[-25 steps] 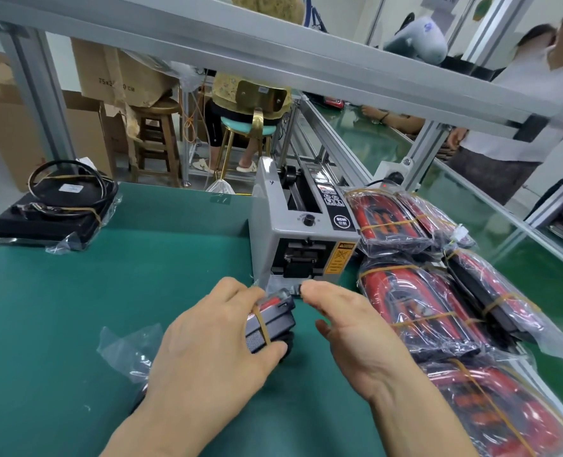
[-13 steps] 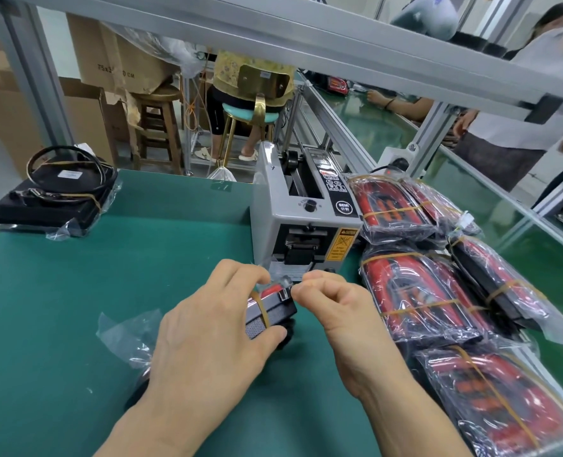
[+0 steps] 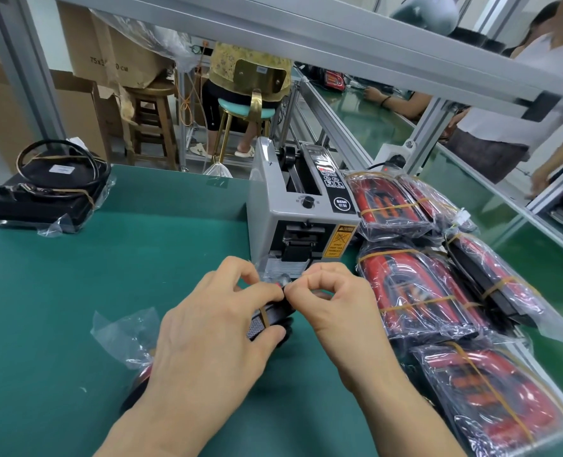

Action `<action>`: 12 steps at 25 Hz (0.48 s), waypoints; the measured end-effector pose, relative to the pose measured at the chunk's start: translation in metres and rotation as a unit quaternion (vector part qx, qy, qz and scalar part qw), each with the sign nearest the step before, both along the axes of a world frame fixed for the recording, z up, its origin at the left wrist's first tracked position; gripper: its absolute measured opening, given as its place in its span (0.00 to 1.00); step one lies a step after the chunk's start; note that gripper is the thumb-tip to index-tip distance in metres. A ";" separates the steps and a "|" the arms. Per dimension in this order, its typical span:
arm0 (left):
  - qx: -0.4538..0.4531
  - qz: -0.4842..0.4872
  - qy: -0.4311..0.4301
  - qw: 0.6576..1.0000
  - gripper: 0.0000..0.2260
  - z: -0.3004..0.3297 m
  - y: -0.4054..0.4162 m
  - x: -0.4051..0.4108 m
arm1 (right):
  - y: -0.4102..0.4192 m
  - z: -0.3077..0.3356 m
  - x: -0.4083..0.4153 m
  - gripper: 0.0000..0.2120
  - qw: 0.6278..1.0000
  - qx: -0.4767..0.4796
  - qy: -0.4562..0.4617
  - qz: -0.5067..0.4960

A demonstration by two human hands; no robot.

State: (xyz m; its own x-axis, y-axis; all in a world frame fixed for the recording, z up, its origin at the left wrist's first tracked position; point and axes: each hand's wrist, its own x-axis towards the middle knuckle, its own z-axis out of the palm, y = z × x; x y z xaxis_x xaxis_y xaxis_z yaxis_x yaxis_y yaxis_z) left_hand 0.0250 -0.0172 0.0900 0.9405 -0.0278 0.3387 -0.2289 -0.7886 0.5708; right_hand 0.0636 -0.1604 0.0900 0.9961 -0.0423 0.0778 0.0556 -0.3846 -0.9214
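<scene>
A black and red device [image 3: 266,319] bound with a yellow rubber band lies in a clear plastic bag [image 3: 125,338] on the green mat. My left hand [image 3: 214,338] covers it and grips its far end, thumb underneath. My right hand [image 3: 336,301] has curled fingers that pinch the bag's end at the device's tip, right in front of the grey tape dispenser [image 3: 293,219]. Most of the device is hidden under my left hand. Whether a strip of tape is between the fingers cannot be made out.
Several bagged red and black devices [image 3: 418,291] are piled along the right of the mat. A black unit with a coiled cable [image 3: 45,189] sits at the far left. Aluminium frame bars [image 3: 306,34] cross overhead. People sit and stand at benches behind.
My right hand's fingers curled in from a flatter reach and now pinch at the device's tip beside my left fingers. The left hand stayed on the device.
</scene>
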 end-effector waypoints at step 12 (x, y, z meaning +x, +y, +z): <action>0.011 0.005 -0.043 0.999 0.14 -0.004 0.002 0.007 | 0.006 -0.022 -0.001 0.04 0.995 0.087 -0.037 0.019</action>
